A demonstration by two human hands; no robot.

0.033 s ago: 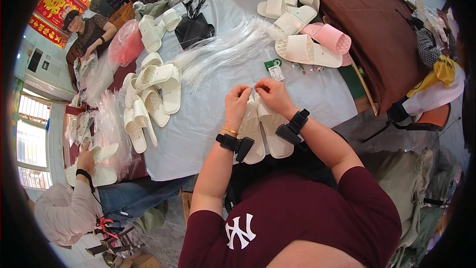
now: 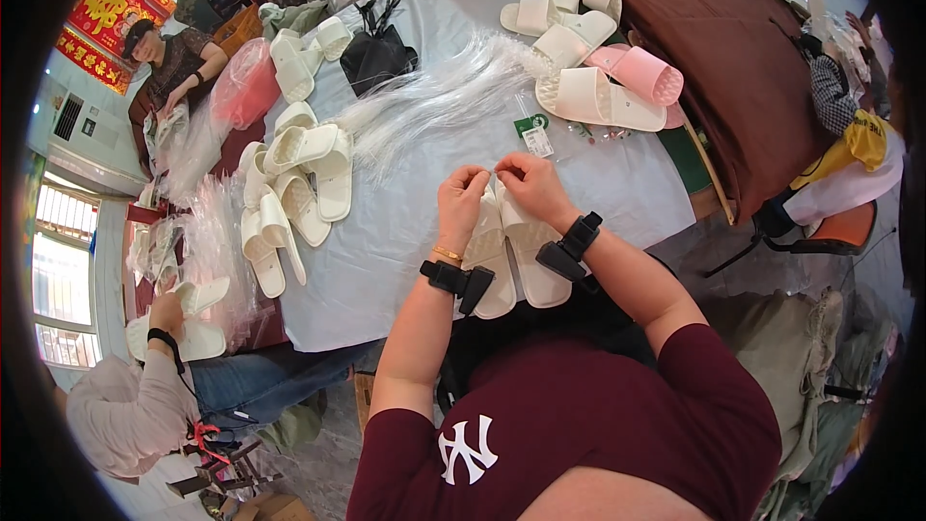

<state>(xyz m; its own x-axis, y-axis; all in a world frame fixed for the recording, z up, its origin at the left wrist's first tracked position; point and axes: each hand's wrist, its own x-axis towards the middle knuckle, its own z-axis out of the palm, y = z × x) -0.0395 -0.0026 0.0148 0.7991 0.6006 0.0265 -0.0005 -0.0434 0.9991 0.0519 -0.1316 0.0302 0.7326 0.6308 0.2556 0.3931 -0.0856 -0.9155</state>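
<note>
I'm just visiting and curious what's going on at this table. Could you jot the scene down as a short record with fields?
Left hand: left hand pinches at the toe end of a pair of white slippers
Right hand: right hand pinches at the same spot, fingers meeting the left's
Slipper pair: lying side by side at the near edge of the table
On the wrists: a black band on each
Nearby: clear plastic strands, white slipper pile, pink slippers
Others: people seated around the table
</note>
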